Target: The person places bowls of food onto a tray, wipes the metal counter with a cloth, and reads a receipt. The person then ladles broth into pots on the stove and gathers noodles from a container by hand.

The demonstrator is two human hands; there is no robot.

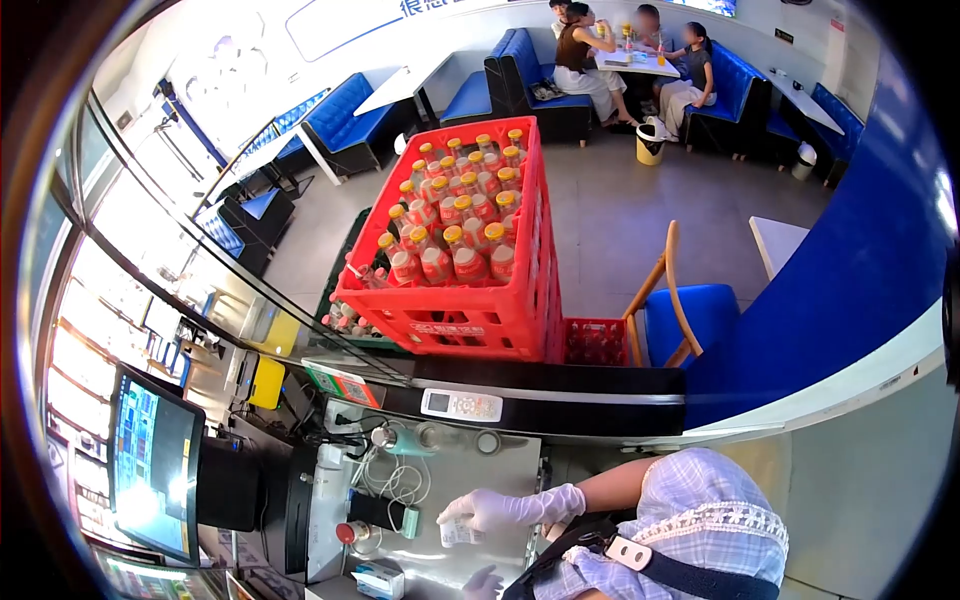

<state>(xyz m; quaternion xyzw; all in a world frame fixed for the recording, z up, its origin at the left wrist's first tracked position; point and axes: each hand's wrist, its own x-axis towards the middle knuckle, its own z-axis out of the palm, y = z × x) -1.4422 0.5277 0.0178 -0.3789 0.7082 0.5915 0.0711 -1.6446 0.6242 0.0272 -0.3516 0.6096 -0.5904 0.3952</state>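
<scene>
My right hand (485,510), in a white glove with a pale sleeve cover, is over the grey metal counter (430,570). Its fingers are closed on a small printed white paper (460,532). At the bottom edge, a dim, purplish gloved shape (484,582) looks like my left hand; its fingers are too unclear to read. To the left of my right hand lie a black box-like item (379,511), a small pale green block (410,522) and a coiled white cable (402,478). A red-lidded jar (347,533) stands farther left.
A red crate (450,325) of yellow-capped bottles stands beyond the black ledge (600,399), which bears a white remote (461,405). A monitor (153,460) is at left. Several people sit at a far table (640,66). A blue chair (690,315) is beside the crate.
</scene>
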